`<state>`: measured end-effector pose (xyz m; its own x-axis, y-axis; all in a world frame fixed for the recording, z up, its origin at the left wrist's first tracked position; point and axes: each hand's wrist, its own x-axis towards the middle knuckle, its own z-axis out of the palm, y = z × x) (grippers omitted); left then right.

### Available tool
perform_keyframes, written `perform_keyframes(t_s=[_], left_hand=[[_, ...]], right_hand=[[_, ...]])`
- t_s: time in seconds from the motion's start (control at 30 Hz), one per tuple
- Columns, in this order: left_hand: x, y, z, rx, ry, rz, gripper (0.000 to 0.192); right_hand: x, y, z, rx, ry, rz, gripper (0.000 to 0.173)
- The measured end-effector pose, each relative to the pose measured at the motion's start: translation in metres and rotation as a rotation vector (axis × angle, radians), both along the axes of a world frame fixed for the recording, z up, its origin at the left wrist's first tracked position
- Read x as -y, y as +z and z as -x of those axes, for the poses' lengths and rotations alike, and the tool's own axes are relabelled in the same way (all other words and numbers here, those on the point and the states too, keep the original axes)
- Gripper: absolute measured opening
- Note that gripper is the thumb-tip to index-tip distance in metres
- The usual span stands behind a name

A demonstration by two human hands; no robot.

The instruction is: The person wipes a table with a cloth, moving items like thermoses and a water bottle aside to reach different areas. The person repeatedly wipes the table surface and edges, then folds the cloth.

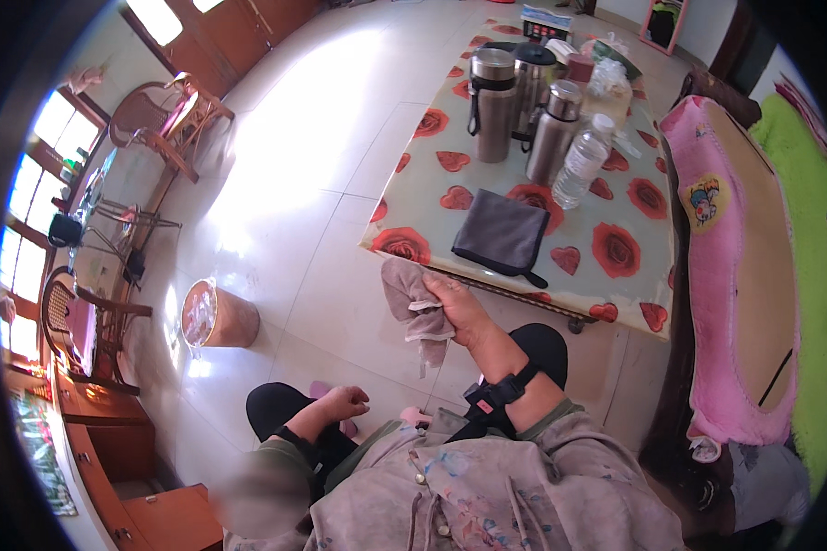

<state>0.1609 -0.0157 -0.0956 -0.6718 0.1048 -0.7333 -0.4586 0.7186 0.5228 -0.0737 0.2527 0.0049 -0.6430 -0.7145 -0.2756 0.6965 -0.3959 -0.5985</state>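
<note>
A crumpled mauve-beige cloth (408, 293) with pale edging is gripped in my right hand (463, 313). I hold it beside the near left corner of the table (413, 200), and its lower end hangs over the floor. Just past that hand, a folded grey cloth (502, 231) with dark trim and a hanging loop lies flat at the table's near edge. My left hand (344, 403) is by my left knee, its fingers loosely bent and nothing visible in them.
On the table stand steel vacuum flasks (494, 113), a clear plastic water bottle (584, 162) and a plastic bag (610, 82). A waste bin (231, 315) with a liner is on the tiled floor to my left. A seat with a pink cover (717, 275) borders the right side.
</note>
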Motion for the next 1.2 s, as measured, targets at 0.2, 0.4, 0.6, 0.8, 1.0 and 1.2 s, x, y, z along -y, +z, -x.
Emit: perform_keyframes(t_s=[0.2, 0.4, 0.6, 0.8, 1.0, 1.2], left_hand=[[0.006, -0.026, -0.037, 0.195, -0.042, -0.035, 0.049], [-0.029, -0.098, -0.069, 0.043, -0.346, -0.485, 0.054], [-0.049, -0.151, -0.098, 0.086, -0.304, -0.552, 0.055], [-0.081, -0.180, -0.105, 0.369, -0.060, -0.313, 0.063], [-0.082, -0.165, -0.127, 0.568, 0.116, -0.268, 0.075], [-0.076, -0.113, -0.097, 0.476, 0.104, -0.336, 0.119]], right_hand=[[0.017, 0.022, 0.002, -0.291, 0.015, -0.163, 0.031], [0.045, 0.013, 0.008, -0.683, 0.125, -0.428, 0.036], [0.051, 0.001, 0.003, -0.861, 0.332, -0.726, 0.033], [0.077, -0.021, 0.020, -0.769, 0.387, -0.773, 0.035], [0.092, -0.040, 0.038, -0.604, 0.457, -0.810, 0.036], [0.098, -0.049, 0.024, -0.348, 0.495, -0.850, 0.037]])
